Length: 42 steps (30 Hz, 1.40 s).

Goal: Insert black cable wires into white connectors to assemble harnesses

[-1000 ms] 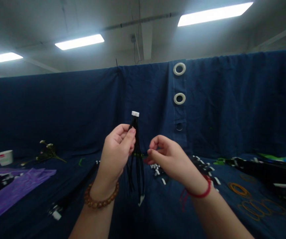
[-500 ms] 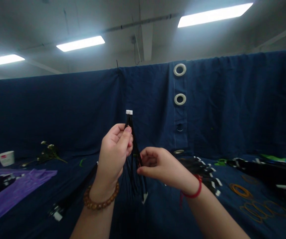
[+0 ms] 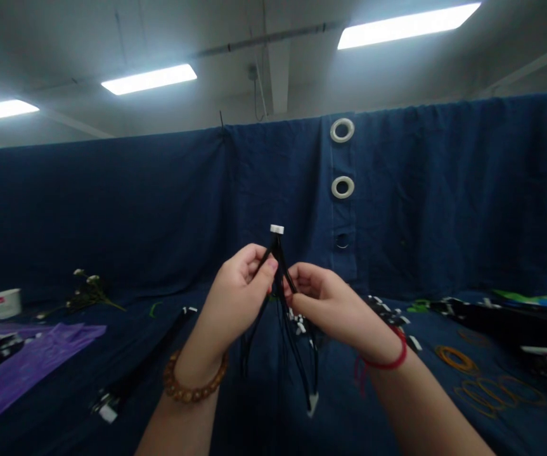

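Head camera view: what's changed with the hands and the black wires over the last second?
The right hand moved left and now pinches some of the black wires, spreading them away from those in the left hand. The white connector sits slightly lower. The orange rubber bands and purple cloth stayed put.

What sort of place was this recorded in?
Likely a workshop bay in a large indoor hall: a navy grommeted fabric curtain, long white fluorescent ceiling lights, and a navy cloth-covered work table.
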Tool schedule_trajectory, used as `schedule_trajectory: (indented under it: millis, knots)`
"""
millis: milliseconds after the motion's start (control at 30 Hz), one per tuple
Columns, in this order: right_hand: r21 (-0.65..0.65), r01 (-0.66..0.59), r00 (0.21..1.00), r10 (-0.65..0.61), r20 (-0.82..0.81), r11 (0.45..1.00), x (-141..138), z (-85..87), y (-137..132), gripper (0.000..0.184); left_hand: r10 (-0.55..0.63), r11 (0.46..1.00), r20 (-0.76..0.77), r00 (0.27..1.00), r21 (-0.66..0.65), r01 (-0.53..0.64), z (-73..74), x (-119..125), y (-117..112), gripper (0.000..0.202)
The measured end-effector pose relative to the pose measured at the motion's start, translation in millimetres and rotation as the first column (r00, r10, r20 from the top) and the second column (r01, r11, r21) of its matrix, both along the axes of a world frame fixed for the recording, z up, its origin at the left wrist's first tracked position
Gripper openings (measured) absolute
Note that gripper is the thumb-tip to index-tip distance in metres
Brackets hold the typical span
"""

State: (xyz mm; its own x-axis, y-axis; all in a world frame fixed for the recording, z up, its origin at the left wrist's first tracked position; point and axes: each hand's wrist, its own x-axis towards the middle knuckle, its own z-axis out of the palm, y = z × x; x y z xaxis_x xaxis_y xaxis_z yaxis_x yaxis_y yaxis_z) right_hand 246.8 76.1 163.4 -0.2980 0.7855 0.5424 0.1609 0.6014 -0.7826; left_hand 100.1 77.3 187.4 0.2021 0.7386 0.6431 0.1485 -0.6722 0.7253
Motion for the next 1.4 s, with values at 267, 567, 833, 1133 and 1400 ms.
schedule_trajectory:
  millis: [267, 567, 833, 1133, 1400]
  knots:
    - [0.014, 0.146, 0.989, -0.146, -0.031, 0.989, 7.7, 3.2, 0.9, 0.017, -0.028, 0.999, -0.121, 0.992, 0.012, 0.03, -2.9, -1.3, -1.0, 0.012]
    - [-0.21, -0.215, 0.967, 0.238, 0.089, 0.954, 14.4, 1.5, -0.5, 0.044, -0.213, 0.963, 0.175, 0.961, -0.126, 0.237, 1.1, 0.3, -7.8, 0.026]
    - [-0.245, -0.422, 0.893, 0.446, 0.05, 0.873, 10.2, -0.6, 1.7, 0.039, -0.324, 0.907, 0.246, 0.913, -0.194, 0.374, 5.1, -3.9, -15.0, 0.022]
    - [-0.237, -0.349, 0.93, 0.367, 0.035, 0.907, 9.1, -2.4, 2.8, 0.019, -0.281, 0.939, 0.168, 0.945, -0.153, 0.306, 3.1, -6.0, -12.6, 0.019]
    - [-0.112, -0.084, 0.988, 0.097, 0.117, 0.99, 13.1, -1.6, 10.5, 0.02, 0.373, 0.915, -0.22, 0.901, 0.246, -0.319, 6.4, -16.5, -10.7, 0.018]
